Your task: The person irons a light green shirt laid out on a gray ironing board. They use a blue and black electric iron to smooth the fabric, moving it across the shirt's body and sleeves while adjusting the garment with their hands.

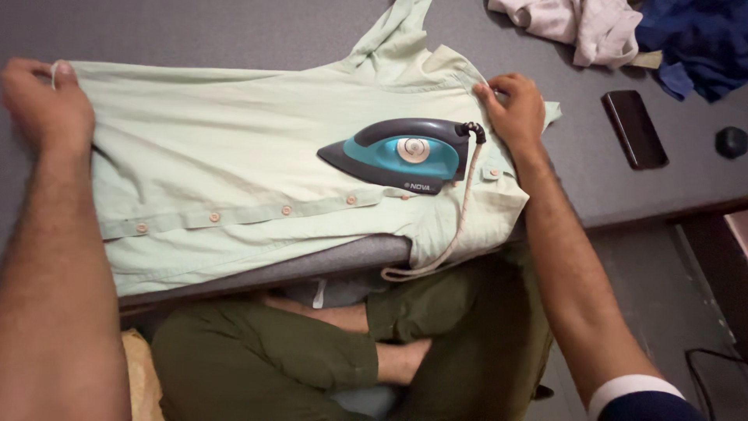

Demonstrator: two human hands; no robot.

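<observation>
A pale green button-up shirt (234, 156) lies spread flat over a grey padded board (327, 261). My left hand (45, 101) pinches the shirt's edge at the far left. My right hand (514, 109) grips the shirt's shoulder near the collar at the right. Between my hands, a teal and dark grey iron (401, 154) rests flat on the shirt, its tip pointing left. Its cream cord (456, 226) hangs off the board's near edge. Neither hand touches the iron.
A dark phone (633, 129) lies on the grey surface to the right. Crumpled pinkish cloth (580, 23) and blue cloth (693, 39) sit at the top right, beside a small black object (731, 142). My crossed legs in olive trousers (312, 351) are under the board.
</observation>
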